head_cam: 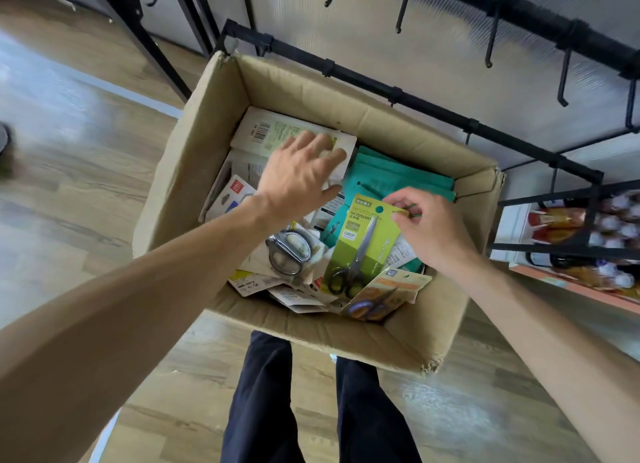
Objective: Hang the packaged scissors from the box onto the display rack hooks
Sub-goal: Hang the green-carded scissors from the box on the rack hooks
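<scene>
Cardboard box point(221, 123) on floor, full of loose carded pkgs. Right hand point(433, 230) pinches top edge of green scissors pack point(363, 240), still inside box w/ other scissors packs. Left hand point(298, 175) hovers flat, fingers spread, holding nothing. Black rack hooks point(491, 39) behind box, bare. Lower pkgs half buried, labels unreadable.

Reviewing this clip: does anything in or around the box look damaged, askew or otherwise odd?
Mild wear only. The cardboard box has frayed corners, near right and far left. Its packages lie jumbled at mixed angles. The right hand pinches the green scissors package by its top; the left hand hovers open.
</scene>
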